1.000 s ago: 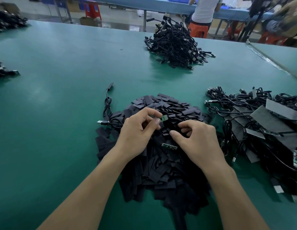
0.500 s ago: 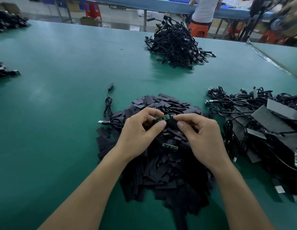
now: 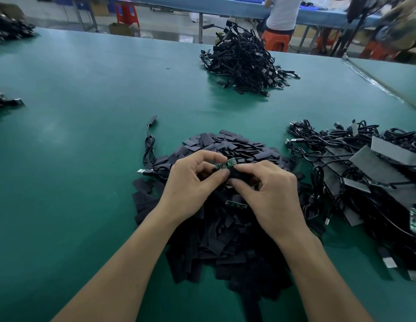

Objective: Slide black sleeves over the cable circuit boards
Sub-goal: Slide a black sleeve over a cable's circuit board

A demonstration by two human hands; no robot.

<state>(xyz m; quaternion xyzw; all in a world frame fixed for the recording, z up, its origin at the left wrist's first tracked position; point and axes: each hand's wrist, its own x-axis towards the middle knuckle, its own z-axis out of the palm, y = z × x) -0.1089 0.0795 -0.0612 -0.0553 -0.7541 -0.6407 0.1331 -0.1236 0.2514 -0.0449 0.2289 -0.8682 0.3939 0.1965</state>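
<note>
My left hand [image 3: 193,182] pinches a small green circuit board [image 3: 226,164] between thumb and fingers, above a heap of flat black sleeves [image 3: 225,228]. My right hand [image 3: 269,191] meets it from the right and pinches a black sleeve [image 3: 237,175] just under the board's near end. The board's black cable [image 3: 149,149] trails left to a USB plug [image 3: 141,171] on the table. A second green board [image 3: 236,204] lies on the heap below my hands.
A tangle of cables with bare boards [image 3: 365,177] lies to the right. A heap of black cables [image 3: 244,61] sits at the far middle of the green table [image 3: 74,135]. More cable heaps [image 3: 7,101] are at the left edge. A person [image 3: 283,17] stands beyond the table.
My right hand rose from the heap with a sleeve and came up against my left hand at the board. The left hand stayed almost in place.
</note>
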